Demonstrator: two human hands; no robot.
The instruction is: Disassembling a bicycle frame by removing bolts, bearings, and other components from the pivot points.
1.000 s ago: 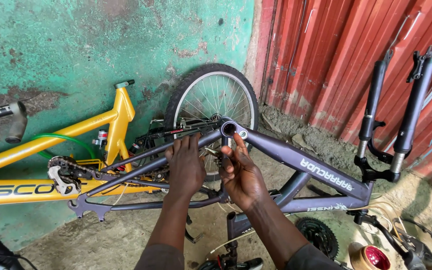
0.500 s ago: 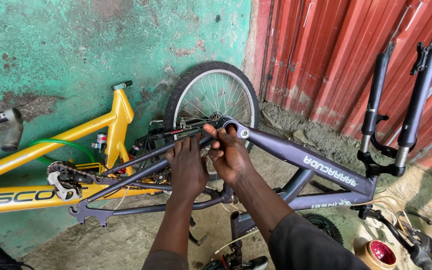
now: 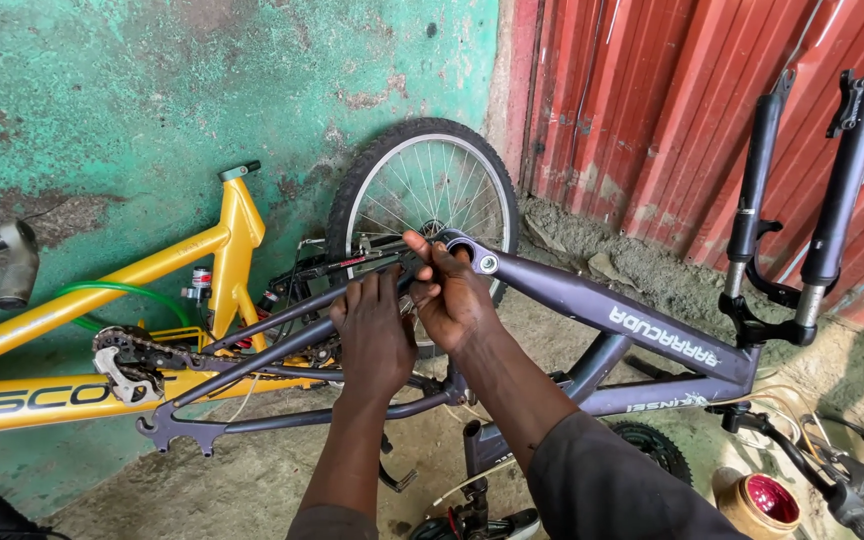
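A dark purple bicycle frame (image 3: 592, 305) stands upside down in front of me, its suspension fork (image 3: 802, 200) pointing up at the right. My left hand (image 3: 374, 335) wraps around the frame's thin rear stays. My right hand (image 3: 452, 290) grips the frame just left of the seat tube opening (image 3: 457, 243), its fingers pinched on something small that I cannot make out. The two hands touch each other.
A yellow bicycle frame (image 3: 152, 270) with chain and derailleur (image 3: 127, 360) leans on the green wall at left. A spoked wheel (image 3: 422, 195) stands behind the hands. Red corrugated sheet (image 3: 672, 100) closes the right side. A round red-topped tin (image 3: 767, 503) lies at lower right.
My right hand has moved up from below the seat tube area to grip the frame next to the opening. The left hand has kept its hold on the stays.
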